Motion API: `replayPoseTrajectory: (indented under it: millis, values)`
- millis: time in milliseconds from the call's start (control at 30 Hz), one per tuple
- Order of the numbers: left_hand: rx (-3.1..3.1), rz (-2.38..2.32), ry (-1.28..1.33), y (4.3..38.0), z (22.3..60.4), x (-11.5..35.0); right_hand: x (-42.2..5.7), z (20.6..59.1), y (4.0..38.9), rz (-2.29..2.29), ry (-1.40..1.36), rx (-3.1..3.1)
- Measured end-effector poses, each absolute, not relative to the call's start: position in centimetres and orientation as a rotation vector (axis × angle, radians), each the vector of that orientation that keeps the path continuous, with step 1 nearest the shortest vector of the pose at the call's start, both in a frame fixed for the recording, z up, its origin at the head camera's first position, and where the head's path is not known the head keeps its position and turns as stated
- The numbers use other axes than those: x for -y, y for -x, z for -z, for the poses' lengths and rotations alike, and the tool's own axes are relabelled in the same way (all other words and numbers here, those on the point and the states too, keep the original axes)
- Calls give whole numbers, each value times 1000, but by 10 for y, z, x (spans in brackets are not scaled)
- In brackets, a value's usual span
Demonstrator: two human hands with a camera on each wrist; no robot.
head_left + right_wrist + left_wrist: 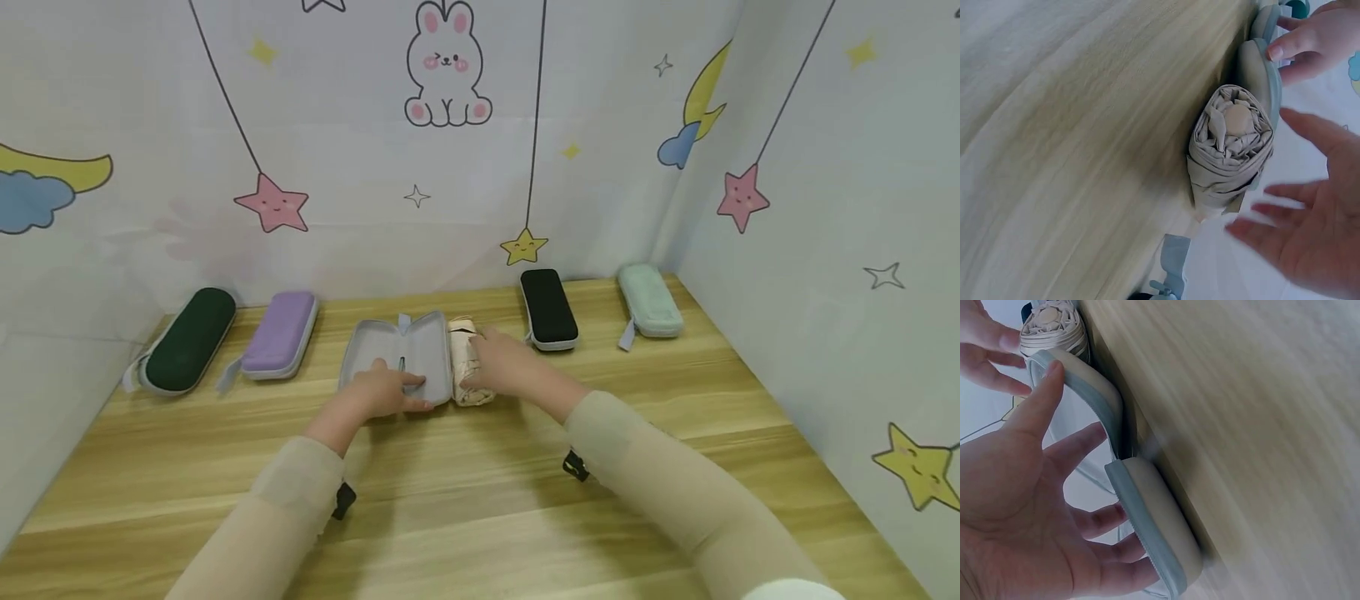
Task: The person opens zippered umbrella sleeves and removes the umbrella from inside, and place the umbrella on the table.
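A grey zip case (371, 343) lies unfolded on the table, its two halves spread apart. My left hand (382, 390) reaches over it with fingers extended inside; in the left wrist view the thumb (1047, 394) touches the rim. Close against the case's right side lies a cream folded umbrella (465, 393), rolled up, with a round beige end showing in the right wrist view. My right hand (1329, 212) is beside the umbrella, its fingers spread and not wrapped round it. From the head view, this hand partly covers the umbrella.
Along the back of the table stand a dark green case (191, 340), a purple case (281, 335), a black case (549, 308) and a mint case (650, 302). A patterned cloth wall (345, 150) rises behind them, another on the right.
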State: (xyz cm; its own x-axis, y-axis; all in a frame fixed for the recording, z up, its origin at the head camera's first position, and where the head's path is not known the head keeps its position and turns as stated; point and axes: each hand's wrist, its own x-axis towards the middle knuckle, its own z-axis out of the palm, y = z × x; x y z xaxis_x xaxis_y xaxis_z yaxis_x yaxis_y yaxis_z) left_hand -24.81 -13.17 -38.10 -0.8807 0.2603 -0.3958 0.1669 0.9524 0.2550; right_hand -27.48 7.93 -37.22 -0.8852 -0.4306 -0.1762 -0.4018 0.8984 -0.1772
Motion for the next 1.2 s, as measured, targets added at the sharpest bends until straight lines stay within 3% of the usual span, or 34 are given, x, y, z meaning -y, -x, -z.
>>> replayPoseTrajectory:
  millis: [167, 533, 1200]
  values:
    - [-2681, -294, -303, 248, 381, 130, -86, 369, 272, 169, 843, -2797]
    - [-2678, -245, -328, 248, 378, 123, -79, 376, 278, 97, 1010, -2842]
    - [-2719, -146, -308, 291, 381, 135, -44, 387, 315, 66, 856, -2904]
